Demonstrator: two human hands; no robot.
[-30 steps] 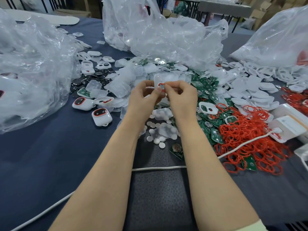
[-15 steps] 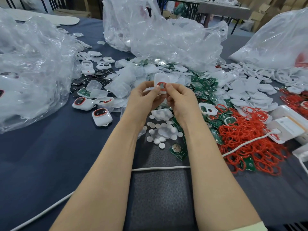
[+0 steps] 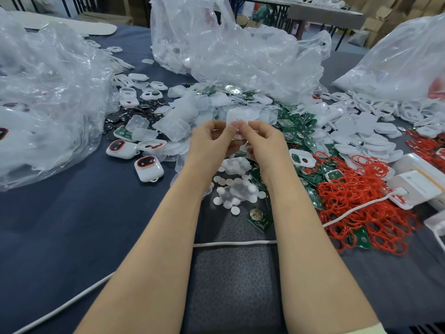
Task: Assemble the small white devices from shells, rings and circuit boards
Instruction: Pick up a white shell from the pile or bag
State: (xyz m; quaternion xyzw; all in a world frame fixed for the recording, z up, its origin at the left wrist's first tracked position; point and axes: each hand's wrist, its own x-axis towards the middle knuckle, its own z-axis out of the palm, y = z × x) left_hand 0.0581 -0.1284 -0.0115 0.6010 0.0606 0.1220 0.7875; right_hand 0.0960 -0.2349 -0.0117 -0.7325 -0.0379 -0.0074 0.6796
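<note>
Clear plastic bags (image 3: 228, 51), white cable (image 3: 234, 242) across dark blue tablecloth (image 3: 72, 225), cardboard boxes (image 3: 375, 22) behind

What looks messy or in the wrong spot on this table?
One green board lies alone by the white discs, apart from the big green pile. Red rings spill in a tangle over other boards, and a white cord runs under both arms. Nothing looks broken.
</note>
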